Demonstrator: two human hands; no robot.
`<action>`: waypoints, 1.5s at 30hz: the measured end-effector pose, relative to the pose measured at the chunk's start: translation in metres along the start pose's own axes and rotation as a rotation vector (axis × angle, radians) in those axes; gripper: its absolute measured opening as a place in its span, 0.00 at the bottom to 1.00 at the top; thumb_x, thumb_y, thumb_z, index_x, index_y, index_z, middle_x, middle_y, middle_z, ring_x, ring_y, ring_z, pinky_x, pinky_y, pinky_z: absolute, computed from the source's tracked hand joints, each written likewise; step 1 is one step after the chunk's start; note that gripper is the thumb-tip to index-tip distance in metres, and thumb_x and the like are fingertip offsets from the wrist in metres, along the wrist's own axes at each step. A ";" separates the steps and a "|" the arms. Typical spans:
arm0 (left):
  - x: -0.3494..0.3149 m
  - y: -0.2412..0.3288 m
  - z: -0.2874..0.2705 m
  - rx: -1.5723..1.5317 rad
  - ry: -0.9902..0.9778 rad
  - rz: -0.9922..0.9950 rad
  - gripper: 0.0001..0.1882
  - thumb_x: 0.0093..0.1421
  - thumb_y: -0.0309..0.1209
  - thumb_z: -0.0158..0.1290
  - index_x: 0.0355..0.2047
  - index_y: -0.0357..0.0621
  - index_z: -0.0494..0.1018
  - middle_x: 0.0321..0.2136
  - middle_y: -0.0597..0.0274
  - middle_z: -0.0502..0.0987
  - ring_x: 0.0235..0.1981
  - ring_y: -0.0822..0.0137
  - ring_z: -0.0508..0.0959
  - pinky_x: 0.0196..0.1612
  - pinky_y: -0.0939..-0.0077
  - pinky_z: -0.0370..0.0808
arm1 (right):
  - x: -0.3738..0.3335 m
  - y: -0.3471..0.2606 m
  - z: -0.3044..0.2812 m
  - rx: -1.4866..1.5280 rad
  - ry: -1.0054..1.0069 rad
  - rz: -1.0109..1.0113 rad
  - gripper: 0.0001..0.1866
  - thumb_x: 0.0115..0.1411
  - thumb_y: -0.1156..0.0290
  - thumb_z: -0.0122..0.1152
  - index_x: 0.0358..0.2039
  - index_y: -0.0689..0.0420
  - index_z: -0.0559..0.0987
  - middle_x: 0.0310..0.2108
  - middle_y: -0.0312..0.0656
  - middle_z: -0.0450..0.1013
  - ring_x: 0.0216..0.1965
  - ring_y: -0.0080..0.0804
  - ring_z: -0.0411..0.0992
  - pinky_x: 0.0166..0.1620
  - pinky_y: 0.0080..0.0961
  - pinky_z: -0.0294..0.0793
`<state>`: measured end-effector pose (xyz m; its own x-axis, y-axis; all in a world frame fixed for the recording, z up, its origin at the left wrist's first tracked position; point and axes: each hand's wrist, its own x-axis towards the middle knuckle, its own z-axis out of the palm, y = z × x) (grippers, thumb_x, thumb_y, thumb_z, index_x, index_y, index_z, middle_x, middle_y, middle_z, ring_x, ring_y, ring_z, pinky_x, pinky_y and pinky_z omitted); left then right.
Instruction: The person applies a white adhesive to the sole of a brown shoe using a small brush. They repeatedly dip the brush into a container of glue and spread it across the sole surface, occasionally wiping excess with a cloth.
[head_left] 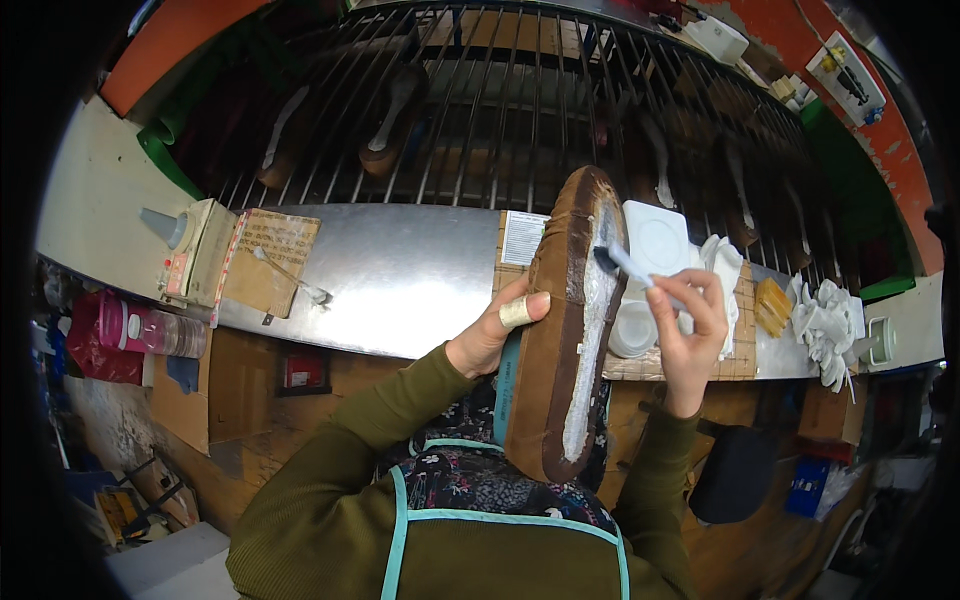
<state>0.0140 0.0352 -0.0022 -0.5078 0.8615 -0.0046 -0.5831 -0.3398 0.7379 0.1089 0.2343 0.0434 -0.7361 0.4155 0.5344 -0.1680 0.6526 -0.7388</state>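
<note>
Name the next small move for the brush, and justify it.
Probably draw the brush along the pale strip toward the wearer: its dark bristles are at the strip's upper part, the strip runs on below them, the left hand steadies the brown shoe, and the right hand holds the brush.

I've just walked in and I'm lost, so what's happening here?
A person grips a brown shoe in the left hand, its underside angled up and toward the right. The right hand holds a pale-handled brush, its dark bristles at the whitish strip along that underside. A round white container sits just right of the shoe.
</note>
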 end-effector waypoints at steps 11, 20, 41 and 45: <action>-0.001 -0.001 -0.007 0.008 0.234 0.052 0.35 0.59 0.45 0.55 0.59 0.36 0.57 0.51 0.55 0.69 0.51 0.67 0.72 0.53 0.73 0.71 | -0.089 -0.033 0.008 0.355 -0.031 0.456 0.08 0.53 0.78 0.66 0.34 0.65 0.81 0.33 0.38 0.68 0.34 0.23 0.67 0.38 0.15 0.66; -0.004 0.000 -0.006 0.118 0.262 0.021 0.40 0.57 0.48 0.56 0.61 0.36 0.55 0.54 0.53 0.67 0.54 0.64 0.69 0.57 0.70 0.68 | -0.068 -0.030 0.031 0.117 0.098 0.291 0.08 0.52 0.77 0.66 0.34 0.62 0.82 0.31 0.37 0.68 0.28 0.21 0.64 0.32 0.17 0.64; 0.015 0.018 -0.016 0.258 0.210 0.065 0.37 0.57 0.47 0.56 0.59 0.36 0.58 0.50 0.54 0.70 0.49 0.65 0.74 0.52 0.72 0.73 | -0.061 -0.006 0.005 0.205 -0.144 0.145 0.08 0.49 0.79 0.68 0.33 0.62 0.82 0.31 0.37 0.69 0.29 0.21 0.67 0.29 0.16 0.67; 0.021 0.024 -0.013 0.193 0.240 0.042 0.34 0.54 0.45 0.59 0.54 0.36 0.63 0.45 0.58 0.72 0.45 0.70 0.74 0.49 0.76 0.72 | -0.066 -0.007 0.001 0.227 -0.154 0.161 0.08 0.49 0.79 0.68 0.32 0.63 0.82 0.31 0.37 0.69 0.29 0.21 0.67 0.29 0.15 0.67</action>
<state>-0.0189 0.0399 0.0067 -0.6773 0.7268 -0.1139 -0.4390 -0.2750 0.8554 0.1579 0.2014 0.0123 -0.8531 0.3896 0.3472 -0.1706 0.4206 -0.8911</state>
